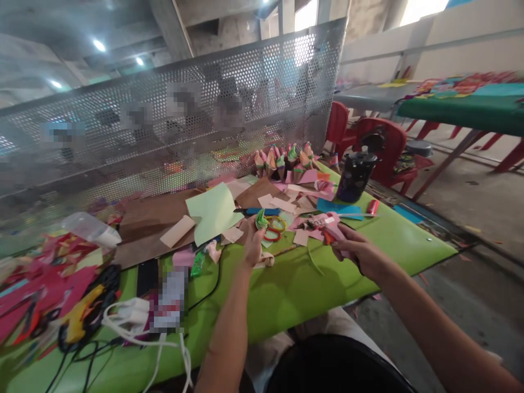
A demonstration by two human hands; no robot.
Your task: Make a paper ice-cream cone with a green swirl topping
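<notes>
Left hand pinches a small green-and-white rolled paper cone, tip down, over the green surface. Right hand, at 3 o'clock of it, is closed round a pink glue gun. Paper scraps crowd 12 o'clock; mesh screen beyond. Bare surface lies toward 6 o'clock, the near edge close.

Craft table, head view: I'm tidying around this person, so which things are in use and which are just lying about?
In use:
left hand holding a green paper piece
right hand gripping a glue gun

Lying about:
black bottle
light green sheet
paper cones
white cables
</notes>
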